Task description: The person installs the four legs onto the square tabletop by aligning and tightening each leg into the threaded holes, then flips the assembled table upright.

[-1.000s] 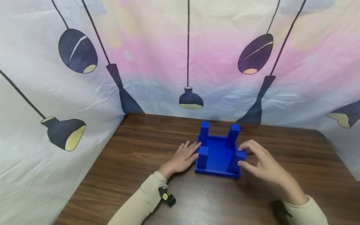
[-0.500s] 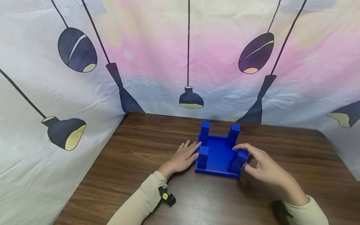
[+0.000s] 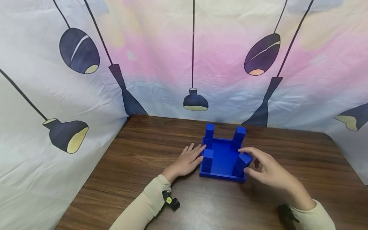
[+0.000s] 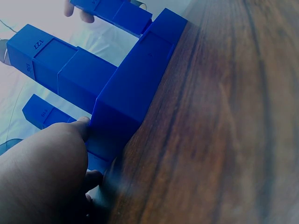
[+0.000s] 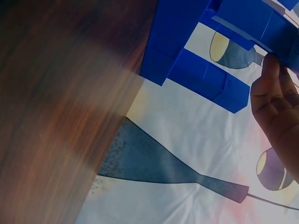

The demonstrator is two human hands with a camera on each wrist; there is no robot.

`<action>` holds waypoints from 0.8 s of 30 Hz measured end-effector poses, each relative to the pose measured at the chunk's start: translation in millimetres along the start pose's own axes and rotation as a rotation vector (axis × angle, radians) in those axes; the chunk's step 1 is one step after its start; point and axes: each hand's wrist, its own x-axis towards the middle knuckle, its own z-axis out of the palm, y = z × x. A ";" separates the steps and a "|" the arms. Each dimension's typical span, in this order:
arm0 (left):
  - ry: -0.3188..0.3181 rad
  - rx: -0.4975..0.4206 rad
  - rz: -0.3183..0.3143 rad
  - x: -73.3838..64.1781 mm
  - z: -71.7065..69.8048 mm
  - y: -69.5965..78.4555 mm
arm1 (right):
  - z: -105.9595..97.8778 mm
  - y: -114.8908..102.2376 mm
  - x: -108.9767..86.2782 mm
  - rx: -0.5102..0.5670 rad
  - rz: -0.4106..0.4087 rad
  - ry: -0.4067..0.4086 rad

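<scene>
A shallow square blue tray (image 3: 222,179) sits on the table with a tall blue post at each corner, built of stacked blocks. My left hand (image 3: 186,162) lies flat with spread fingers along the tray's left side, fingertips at the wall. In the left wrist view its thumb (image 4: 83,125) touches the tray wall (image 4: 135,88). My right hand (image 3: 267,166) pinches the top block (image 3: 243,158) of the near right post between thumb and bent fingers. That block stands twisted against the one below. Raised numbers mark the near left post (image 4: 44,51).
The far left post (image 3: 209,132) and far right post (image 3: 238,135) rise behind the right fingers. Brown wood table (image 3: 138,150) surrounds the tray. A cloth printed with lamps (image 3: 195,100) hangs just behind the table's back edge.
My right fingers shifted their grip on the near right post's top block, and the block turned from square to skewed. The left hand and tray stay where they were.
</scene>
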 end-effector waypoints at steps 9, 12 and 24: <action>0.006 0.008 0.001 2.0 1.5 -1.5 | 1.1 0.4 -1.2 -0.019 0.028 0.010; 0.005 0.010 0.000 1.8 1.3 -1.5 | 1.6 -0.4 -0.9 -0.027 0.034 0.010; 0.002 0.005 -0.001 -0.5 0.2 -1.3 | 2.3 -3.3 -1.7 -0.024 0.072 -0.010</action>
